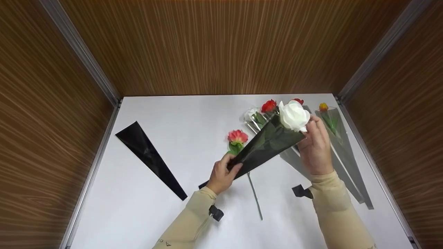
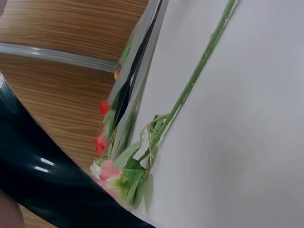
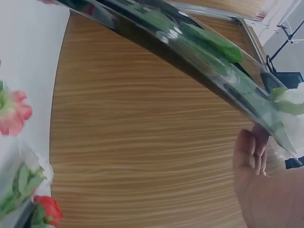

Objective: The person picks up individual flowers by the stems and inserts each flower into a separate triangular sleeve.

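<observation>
My left hand (image 1: 222, 174) grips the lower part of a flower sleeve (image 1: 264, 148), black with a see-through front, its wide end tilted up to the right. A white rose (image 1: 294, 116) pokes out of that end, its green leaves inside the sleeve. My right hand (image 1: 315, 147) is at the right side of the bloom. In the right wrist view the right hand's fingers (image 3: 251, 149) are extended, with the tips at the sleeve's rim beside the white petals. Below the sleeve, a pink flower (image 1: 237, 137) lies on the table, its bare stem (image 2: 192, 78) pointing toward me.
Another black sleeve (image 1: 148, 157) lies flat at the left. Wrapped flowers lie at the right, among them a red flower (image 1: 269, 105), a wrapped white flower (image 1: 251, 113) and an orange tulip (image 1: 323, 107). Wood-grain panels (image 1: 221, 48) wall the white table (image 1: 166, 110) at the back and sides.
</observation>
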A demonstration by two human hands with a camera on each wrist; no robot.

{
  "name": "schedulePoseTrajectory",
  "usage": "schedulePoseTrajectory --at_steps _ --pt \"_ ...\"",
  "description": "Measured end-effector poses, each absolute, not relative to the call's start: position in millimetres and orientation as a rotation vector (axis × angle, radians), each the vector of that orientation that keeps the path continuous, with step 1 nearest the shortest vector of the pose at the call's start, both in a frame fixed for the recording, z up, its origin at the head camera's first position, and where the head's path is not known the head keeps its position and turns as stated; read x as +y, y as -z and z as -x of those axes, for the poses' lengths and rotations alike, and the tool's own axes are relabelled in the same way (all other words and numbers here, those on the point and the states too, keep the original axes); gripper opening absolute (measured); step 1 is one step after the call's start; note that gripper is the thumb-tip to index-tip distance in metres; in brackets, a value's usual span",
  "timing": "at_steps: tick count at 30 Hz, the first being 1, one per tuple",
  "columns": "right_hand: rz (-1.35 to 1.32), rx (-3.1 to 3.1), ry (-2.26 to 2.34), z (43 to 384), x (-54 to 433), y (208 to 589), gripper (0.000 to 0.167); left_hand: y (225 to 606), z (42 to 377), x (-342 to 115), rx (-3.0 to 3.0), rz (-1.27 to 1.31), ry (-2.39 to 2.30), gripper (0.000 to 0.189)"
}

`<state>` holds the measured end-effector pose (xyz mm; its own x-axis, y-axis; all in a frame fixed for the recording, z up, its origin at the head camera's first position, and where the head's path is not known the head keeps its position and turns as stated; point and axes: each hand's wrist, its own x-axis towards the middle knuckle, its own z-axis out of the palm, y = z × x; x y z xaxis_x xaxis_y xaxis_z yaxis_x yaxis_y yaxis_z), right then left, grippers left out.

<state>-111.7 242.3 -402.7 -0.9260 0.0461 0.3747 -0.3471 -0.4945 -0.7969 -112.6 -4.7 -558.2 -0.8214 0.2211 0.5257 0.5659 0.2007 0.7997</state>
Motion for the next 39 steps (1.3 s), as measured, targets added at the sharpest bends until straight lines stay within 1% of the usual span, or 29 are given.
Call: schedulePoseTrajectory --at_steps 3,5,7,9,11,13,15,18,22,25,29,33,39 --pt "-0.548 -1.354 -2.560 112.0 241.0 409.6 0.041 555.5 112.7 -2.8 -2.113 0.697 1.693 0.014" --pt "-0.609 -1.318 -2.592 112.1 237.8 414.5 0.045 552.4 112.5 -1.2 -2.067 0.670 1.717 0.013" --pt "-0.648 -1.347 -2.605 111.2 232.7 419.0 0.047 548.4 111.8 1.0 -2.038 0.643 1.738 0.014" --pt "-0.651 -1.412 -2.610 110.0 225.5 423.7 0.043 542.5 110.4 3.4 -2.017 0.618 1.764 0.014" --pt "-0.621 -1.532 -2.576 108.0 217.7 429.7 0.037 532.8 107.1 5.6 -2.008 0.602 1.784 0.014" --pt "-0.536 -1.665 -2.511 105.5 209.8 436.5 0.029 520.8 102.4 7.2 -2.003 0.594 1.806 0.014" --pt "-0.464 -1.769 -2.439 103.8 202.5 444.0 0.027 509.2 97.9 8.4 -1.996 0.600 1.833 0.015" --pt "-0.368 -1.867 -2.358 103.1 191.9 454.2 0.028 498.4 93.4 10.5 -1.990 0.610 1.857 0.018" --pt "-0.275 -1.922 -2.315 103.7 179.1 463.3 0.031 495.0 91.1 14.1 -1.990 0.629 1.860 0.025" --pt "-0.232 -1.940 -2.300 103.3 171.5 467.2 0.036 494.6 89.7 15.7 -1.974 0.664 1.873 0.028" --pt "-0.247 -1.945 -2.248 105.0 164.5 471.1 0.040 494.0 89.5 17.0 -1.955 0.696 1.907 0.025" --pt "-0.250 -1.979 -2.184 107.3 159.8 474.7 0.038 495.1 90.0 18.6 -1.979 0.681 1.848 0.021" --pt "-0.213 -2.022 -2.125 107.4 158.5 477.8 0.035 495.3 89.9 19.8 -2.014 0.645 1.754 0.022"
